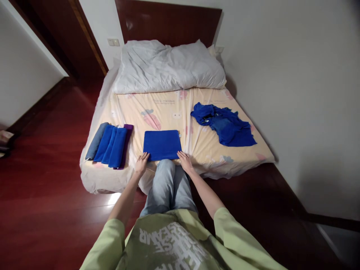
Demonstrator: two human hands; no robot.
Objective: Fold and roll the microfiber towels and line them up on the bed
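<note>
Cloth touched by uncurled left hand and right hand

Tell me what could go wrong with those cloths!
The flat blue fabric rectangle lies near the front edge of the cream patterned bedsheet, so a tug from the left hand or right hand might drag it off. The overlapping grey, blue and purple folded cloths could slip, lying near that edge. The crumpled blue fabric heap could tangle.

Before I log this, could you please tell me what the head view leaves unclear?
All in the head view:
Purple cloth: partly hidden by blue cloths.
Crumpled pile: piece count, hidden by folds.
Tag on flat cloth: print too small.
Left object: cut off by picture edge.
</note>
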